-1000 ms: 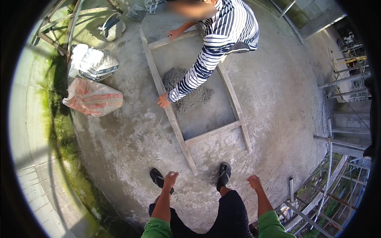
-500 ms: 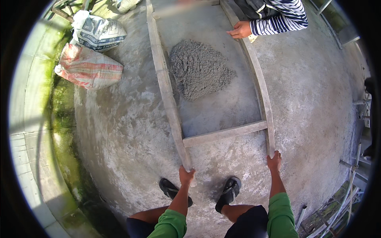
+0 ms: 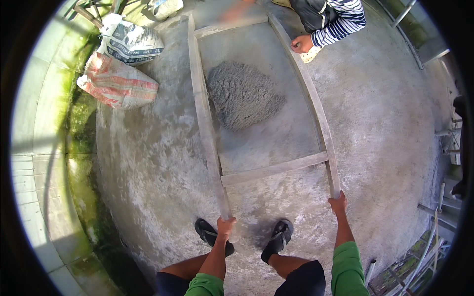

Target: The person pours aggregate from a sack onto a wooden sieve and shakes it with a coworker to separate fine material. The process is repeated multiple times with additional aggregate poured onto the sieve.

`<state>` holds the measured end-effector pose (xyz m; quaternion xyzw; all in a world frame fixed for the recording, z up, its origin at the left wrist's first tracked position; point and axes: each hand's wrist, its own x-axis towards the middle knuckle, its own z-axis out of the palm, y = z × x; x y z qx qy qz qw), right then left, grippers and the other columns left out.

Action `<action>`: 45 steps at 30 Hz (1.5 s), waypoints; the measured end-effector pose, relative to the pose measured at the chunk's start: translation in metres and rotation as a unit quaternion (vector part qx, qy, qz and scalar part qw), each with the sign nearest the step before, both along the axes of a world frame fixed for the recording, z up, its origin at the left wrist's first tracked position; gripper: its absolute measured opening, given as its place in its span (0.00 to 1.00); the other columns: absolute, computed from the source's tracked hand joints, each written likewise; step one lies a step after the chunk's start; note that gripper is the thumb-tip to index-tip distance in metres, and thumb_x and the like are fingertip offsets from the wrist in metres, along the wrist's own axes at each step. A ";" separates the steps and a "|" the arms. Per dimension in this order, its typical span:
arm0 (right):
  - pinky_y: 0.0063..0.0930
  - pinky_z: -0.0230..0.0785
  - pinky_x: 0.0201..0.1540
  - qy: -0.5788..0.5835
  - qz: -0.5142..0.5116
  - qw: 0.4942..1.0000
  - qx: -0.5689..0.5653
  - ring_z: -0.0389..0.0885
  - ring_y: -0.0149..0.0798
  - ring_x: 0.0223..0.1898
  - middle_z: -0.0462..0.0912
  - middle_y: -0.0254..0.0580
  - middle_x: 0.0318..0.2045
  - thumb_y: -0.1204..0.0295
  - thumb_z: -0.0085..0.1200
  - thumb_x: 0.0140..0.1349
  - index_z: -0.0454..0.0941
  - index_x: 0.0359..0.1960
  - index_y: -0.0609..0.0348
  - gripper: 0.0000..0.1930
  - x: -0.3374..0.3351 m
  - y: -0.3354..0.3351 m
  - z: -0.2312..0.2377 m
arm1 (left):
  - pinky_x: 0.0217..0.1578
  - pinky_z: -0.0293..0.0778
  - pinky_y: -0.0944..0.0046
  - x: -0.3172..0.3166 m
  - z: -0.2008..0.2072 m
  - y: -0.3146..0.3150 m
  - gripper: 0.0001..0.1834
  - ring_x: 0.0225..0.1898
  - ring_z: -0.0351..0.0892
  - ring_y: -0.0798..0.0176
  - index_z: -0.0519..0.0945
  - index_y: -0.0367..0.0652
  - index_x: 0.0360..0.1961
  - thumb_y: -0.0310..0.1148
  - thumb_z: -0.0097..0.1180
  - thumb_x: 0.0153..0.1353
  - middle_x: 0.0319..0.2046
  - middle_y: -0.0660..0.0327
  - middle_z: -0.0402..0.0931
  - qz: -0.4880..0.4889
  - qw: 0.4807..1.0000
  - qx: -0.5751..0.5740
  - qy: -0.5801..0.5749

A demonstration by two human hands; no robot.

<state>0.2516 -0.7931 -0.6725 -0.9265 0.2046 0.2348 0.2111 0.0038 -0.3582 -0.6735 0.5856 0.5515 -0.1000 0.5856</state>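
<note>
My left hand (image 3: pixel 226 227) is closed around the near end of the left rail of a long wooden-framed sieve (image 3: pixel 201 101). The end of its right rail is in the grip of my right hand (image 3: pixel 337 203). A near crossbar (image 3: pixel 274 168) joins the two rails ahead of my hands. Within the frame lies a heap of grey sand (image 3: pixel 244 96), with a hazy grey surface around it that looks like fine mesh. At the far right, a co-worker's hand (image 3: pixel 302 44) in a striped sleeve is at the right rail.
Two filled sacks, one red-striped (image 3: pixel 121 84) and one white and blue (image 3: pixel 131 42), stand at the left beside a mossy wall (image 3: pixel 81 182). Another pale sack (image 3: pixel 165 9) is farther back. Metal pipes (image 3: pixel 437 217) lie along the right edge. Blurred skin shows at the far crossbar.
The frame and its far crossbar sit lower in the picture, and the heap looks flatter and smoother. The co-worker's hand has come nearer along the right rail. Both my hands keep their grip.
</note>
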 end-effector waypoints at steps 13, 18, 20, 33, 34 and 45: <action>0.44 0.73 0.39 0.019 0.012 0.999 0.050 0.81 0.57 0.36 0.81 0.58 0.35 0.67 0.62 0.36 0.71 0.44 0.64 0.29 -0.011 -0.011 0.037 | 0.24 0.75 0.64 0.013 0.080 0.024 0.08 0.21 0.77 0.63 0.75 0.36 0.28 0.27 0.60 0.48 0.22 0.59 0.75 0.052 0.993 -0.104 0.005; 0.40 0.75 0.33 0.032 0.018 0.991 0.127 0.82 0.50 0.30 0.81 0.55 0.31 0.70 0.63 0.35 0.71 0.42 0.66 0.28 -0.037 0.012 0.044 | 0.22 0.74 0.64 -0.003 0.111 0.043 0.07 0.19 0.75 0.65 0.75 0.35 0.28 0.26 0.59 0.48 0.20 0.60 0.74 0.034 0.998 -0.054 0.029; 0.38 0.75 0.30 0.041 -0.011 0.989 0.141 0.82 0.46 0.27 0.81 0.53 0.29 0.72 0.63 0.36 0.71 0.42 0.67 0.27 -0.056 0.008 0.032 | 0.21 0.73 0.65 0.008 0.131 0.049 0.06 0.18 0.74 0.66 0.74 0.37 0.26 0.25 0.59 0.48 0.18 0.61 0.73 0.015 0.998 -0.027 0.047; 0.31 0.74 0.24 0.145 -0.162 0.904 0.368 0.80 0.37 0.22 0.80 0.44 0.25 0.77 0.61 0.39 0.69 0.44 0.70 0.26 -0.144 0.134 0.113 | 0.22 0.72 0.65 0.065 0.428 0.106 0.17 0.19 0.76 0.65 0.72 0.33 0.32 0.32 0.60 0.43 0.19 0.58 0.74 -0.136 0.965 0.198 0.101; 0.31 0.73 0.25 0.155 -0.170 0.897 0.376 0.80 0.37 0.22 0.79 0.43 0.24 0.77 0.61 0.38 0.70 0.43 0.69 0.25 -0.145 0.142 0.118 | 0.22 0.73 0.64 0.069 0.434 0.113 0.18 0.19 0.76 0.65 0.71 0.33 0.32 0.33 0.60 0.42 0.20 0.57 0.74 -0.125 0.968 0.198 0.091; 0.34 0.74 0.26 0.120 -0.189 0.907 0.356 0.80 0.37 0.23 0.80 0.43 0.25 0.75 0.62 0.37 0.73 0.41 0.67 0.24 -0.145 0.122 0.122 | 0.24 0.74 0.60 0.095 0.480 0.085 0.19 0.20 0.78 0.60 0.71 0.33 0.33 0.34 0.61 0.42 0.22 0.53 0.76 -0.168 0.956 0.221 0.091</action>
